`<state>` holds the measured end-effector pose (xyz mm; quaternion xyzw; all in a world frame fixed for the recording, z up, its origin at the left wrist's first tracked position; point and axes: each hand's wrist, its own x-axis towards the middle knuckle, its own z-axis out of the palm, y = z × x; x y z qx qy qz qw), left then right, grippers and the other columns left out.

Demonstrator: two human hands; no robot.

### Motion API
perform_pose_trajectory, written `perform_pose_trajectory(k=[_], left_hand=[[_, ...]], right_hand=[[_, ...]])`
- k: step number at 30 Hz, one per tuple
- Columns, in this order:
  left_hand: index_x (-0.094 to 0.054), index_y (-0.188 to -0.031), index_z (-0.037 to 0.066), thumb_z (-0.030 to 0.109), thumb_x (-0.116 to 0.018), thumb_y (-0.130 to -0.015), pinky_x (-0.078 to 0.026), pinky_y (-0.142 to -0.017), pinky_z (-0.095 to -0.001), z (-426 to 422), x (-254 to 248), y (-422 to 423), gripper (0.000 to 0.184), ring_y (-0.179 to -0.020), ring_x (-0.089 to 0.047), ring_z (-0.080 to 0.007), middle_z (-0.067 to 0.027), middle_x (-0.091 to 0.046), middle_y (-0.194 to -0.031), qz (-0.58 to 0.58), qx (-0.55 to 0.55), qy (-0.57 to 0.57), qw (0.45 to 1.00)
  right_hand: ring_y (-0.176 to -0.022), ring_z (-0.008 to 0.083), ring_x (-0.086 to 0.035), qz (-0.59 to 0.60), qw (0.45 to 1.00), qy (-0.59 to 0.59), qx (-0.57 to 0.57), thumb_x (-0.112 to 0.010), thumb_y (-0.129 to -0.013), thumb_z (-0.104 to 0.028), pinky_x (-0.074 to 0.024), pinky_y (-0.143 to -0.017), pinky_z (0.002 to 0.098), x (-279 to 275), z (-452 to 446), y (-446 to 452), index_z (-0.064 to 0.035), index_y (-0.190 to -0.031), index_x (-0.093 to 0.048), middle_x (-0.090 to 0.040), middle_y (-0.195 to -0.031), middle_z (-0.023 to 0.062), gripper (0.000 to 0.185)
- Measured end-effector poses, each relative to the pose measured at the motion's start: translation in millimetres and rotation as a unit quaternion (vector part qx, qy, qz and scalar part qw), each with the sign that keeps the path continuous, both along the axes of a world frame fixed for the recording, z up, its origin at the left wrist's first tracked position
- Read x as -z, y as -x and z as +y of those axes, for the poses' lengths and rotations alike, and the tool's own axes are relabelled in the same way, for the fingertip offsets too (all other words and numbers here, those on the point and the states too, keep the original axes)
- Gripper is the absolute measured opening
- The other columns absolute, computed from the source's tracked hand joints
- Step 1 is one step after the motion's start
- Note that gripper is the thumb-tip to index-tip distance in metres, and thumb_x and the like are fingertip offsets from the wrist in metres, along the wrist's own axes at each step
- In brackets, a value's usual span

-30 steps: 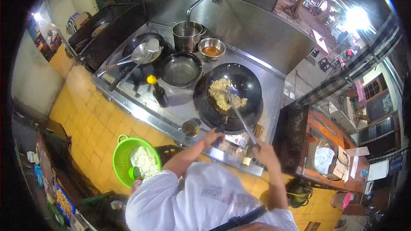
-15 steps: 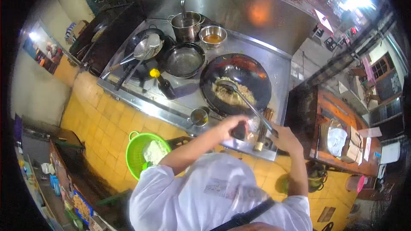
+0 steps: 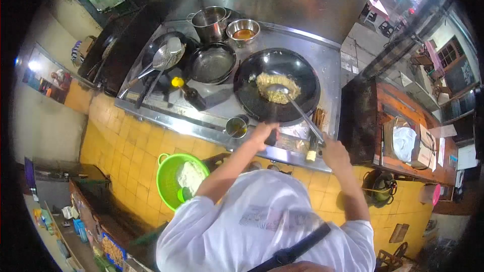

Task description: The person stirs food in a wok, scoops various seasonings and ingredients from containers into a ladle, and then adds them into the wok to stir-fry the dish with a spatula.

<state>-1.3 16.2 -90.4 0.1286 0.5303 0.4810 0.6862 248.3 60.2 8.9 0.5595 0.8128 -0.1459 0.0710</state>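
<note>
My right hand (image 3: 336, 154) is closed around the long handle of a metal ladle (image 3: 305, 117). The ladle's bowl rests in pale, chopped food (image 3: 279, 81) inside a large black wok (image 3: 252, 102). At the wok's near edge, my left hand (image 3: 263, 136) is wrapped around a dark grip (image 3: 273, 137), which looks like the wok's handle; the fingers partly hide it. Just left of that hand stands a small metal cup (image 3: 236, 127) with some yellowish liquid. A bundle of thin sticks (image 3: 315, 136) lies between my hands on the stove's right side.
On the steel stove sit a black pan (image 3: 214, 65), a dark bottle with a yellow cap (image 3: 192, 96), a tall pot (image 3: 209, 25) and a bowl of orange-brown liquid (image 3: 243, 34). A strainer (image 3: 167, 58) lies at left. A green basket (image 3: 169, 191) is beside my left arm.
The ladle's bowl has moved from the food's upper left to its near side. The food is now more gathered toward the wok's middle. Both hands keep their grips, and the view has shifted slightly.
</note>
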Motion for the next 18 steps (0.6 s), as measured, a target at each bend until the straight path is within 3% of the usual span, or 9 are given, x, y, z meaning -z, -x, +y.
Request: perform_pose_trajectory(k=[2,4,6,8,10,11,13,16,18], left_hand=[[-0.056,-0.067,0.006,0.018,-0.061,-0.079,-0.047,-0.05,-0.0324,-34,3,-34,0.017,-0.049,-0.053,-0.0182,-0.0059,-0.055,-0.059,-0.042,-0.02,-0.002,0.999],[-0.055,-0.071,0.005,0.018,-0.06,-0.081,-0.047,-0.049,-0.0306,-64,-61,-43,0.017,-0.05,-0.053,-0.0176,-0.006,-0.053,-0.059,-0.149,0.056,0.109,0.981],[-0.054,-0.072,0.005,0.017,-0.059,-0.082,-0.047,-0.049,-0.0295,-53,-57,-32,0.017,-0.051,-0.053,-0.0159,-0.0051,-0.053,-0.06,-0.125,0.057,0.105,0.985],[-0.053,-0.076,0.005,0.014,-0.058,-0.082,-0.046,-0.048,-0.0271,-44,-28,-21,0.013,-0.05,-0.052,-0.0143,-0.0044,-0.053,-0.061,-0.151,0.018,0.075,0.985],[-0.056,-0.071,0.003,0.01,-0.057,-0.081,-0.046,-0.046,-0.0295,-23,27,-13,0.013,-0.049,-0.054,-0.0146,-0.006,-0.054,-0.058,0.012,-0.027,-0.089,0.996],[-0.055,-0.078,0.002,0.01,-0.058,-0.081,-0.046,-0.046,-0.0301,-13,54,-8,0.009,-0.049,-0.054,-0.0149,-0.0064,-0.055,-0.06,0.074,-0.038,-0.101,0.991],[-0.053,-0.084,0.002,0.011,-0.06,-0.081,-0.047,-0.046,-0.0302,5,89,-2,0.011,-0.05,-0.055,-0.0151,-0.0066,-0.055,-0.063,0.05,-0.049,-0.103,0.992],[-0.047,-0.087,0.005,0.013,-0.061,-0.083,-0.047,-0.046,-0.0312,17,93,-2,0.017,-0.053,-0.056,-0.0156,-0.0047,-0.054,-0.067,0.034,-0.044,-0.097,0.994],[-0.048,-0.09,0.005,0.015,-0.063,-0.083,-0.049,-0.049,-0.0314,16,99,-1,0.02,-0.056,-0.057,-0.0166,-0.0054,-0.056,-0.069,0.087,-0.052,-0.067,0.993]], right_hand=[[-0.077,0.0384,-0.061,-0.006,0.998,-0.053,0.015,-0.061,-0.075,-0.012,-0.0498,-0.071,0.045,18,12,-5,-0.0123,-0.123,-0.049,-0.06,-0.079,0.0246,0.05],[-0.076,0.0377,-0.061,-0.018,0.995,-0.09,0.027,-0.061,-0.075,-0.01,-0.0495,-0.07,0.045,11,7,-16,-0.015,-0.124,-0.05,-0.06,-0.078,0.0235,0.05],[-0.075,0.0373,-0.061,0.153,0.985,-0.069,0.041,-0.061,-0.076,-0.01,-0.0484,-0.067,0.045,-39,-1,-25,-0.0186,-0.123,-0.05,-0.061,-0.076,0.0207,0.049],[-0.074,0.0371,-0.061,0.162,0.984,-0.047,0.057,-0.062,-0.077,-0.013,-0.0471,-0.064,0.045,-41,-8,-29,-0.0209,-0.123,-0.05,-0.061,-0.076,0.0194,0.049],[-0.074,0.0364,-0.061,0.234,0.966,-0.093,0.064,-0.064,-0.076,-0.016,-0.0482,-0.064,0.044,-15,-7,-20,-0.0203,-0.123,-0.051,-0.062,-0.08,0.0189,0.048],[-0.073,0.0364,-0.061,0.222,0.969,-0.094,0.061,-0.061,-0.078,-0.017,-0.0493,-0.064,0.0432,12,-4,-10,-0.0209,-0.127,-0.047,-0.062,-0.086,0.0195,0.051],[-0.073,0.0381,-0.061,0.09,0.991,-0.084,0.058,-0.056,-0.08,-0.017,-0.05,-0.064,0.0444,33,2,30,-0.0203,-0.131,-0.041,-0.061,-0.091,0.0205,0.053],[-0.073,0.0396,-0.061,0.019,0.992,-0.12,0.032,-0.052,-0.081,-0.016,-0.0497,-0.063,0.0471,121,22,44,-0.0196,-0.132,-0.039,-0.061,-0.091,0.0223,0.052],[-0.074,0.0397,-0.061,0.068,0.993,-0.09,0.028,-0.052,-0.081,-0.016,-0.0498,-0.063,0.0482,116,28,39,-0.0194,-0.131,-0.04,-0.06,-0.094,0.0225,0.052]])
